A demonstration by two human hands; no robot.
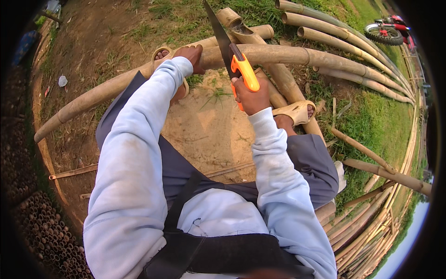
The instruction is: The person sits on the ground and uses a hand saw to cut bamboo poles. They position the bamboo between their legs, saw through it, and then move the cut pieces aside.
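"One saw [226,51], orange at the handle. Where do you see it?"

"Over the pole [274,54], in the right hand [253,95]. Those fingers are clamped around the handle, and the blade points up and away from the body."

"Do the teeth touch the pole?"

"I can't tell from here. The blade crosses it just to the right of the left hand [189,56]."

"And that hand's fingers?"

"Together, curled down over the pole and gripping it."

"What's underneath?"

"A post [287,81], slanting below the pole, with a notch near its far end. The right sandal [292,111] is over that post; the left foot is by the pole, partly behind the sleeve [139,135]."

"Farther out?"

"A row of bamboo [316,25] lies in the grass [371,116] on the right, with a motorbike [388,35] beyond."

"And nearer our side?"

"Stacked tubes [51,232] on the left, round ends showing, and a heap of canes [367,232] on the right."
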